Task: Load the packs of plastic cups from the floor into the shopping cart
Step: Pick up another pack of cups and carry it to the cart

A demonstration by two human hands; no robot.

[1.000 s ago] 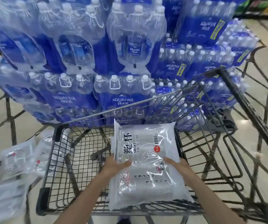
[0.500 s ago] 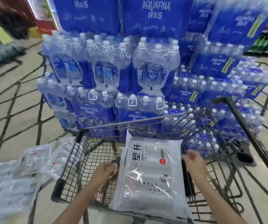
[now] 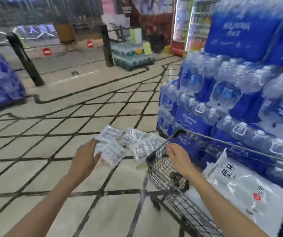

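1 clear pack of cups (image 3: 245, 187) lies in the wire cart (image 3: 161, 170); several packs (image 3: 125, 146) lie clustered on the floor.

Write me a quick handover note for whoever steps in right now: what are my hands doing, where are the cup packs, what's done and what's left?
Left hand: open, empty, reaching toward the packs on the floor.
Right hand: open, empty, above the front corner of the shopping cart.
Done: one pack of plastic cups lies in the cart.
Left: a cluster of at least four packs lies on the tiled floor to the left of the cart's front, in front of the stacked water bottle packs. Pick each up and load it.
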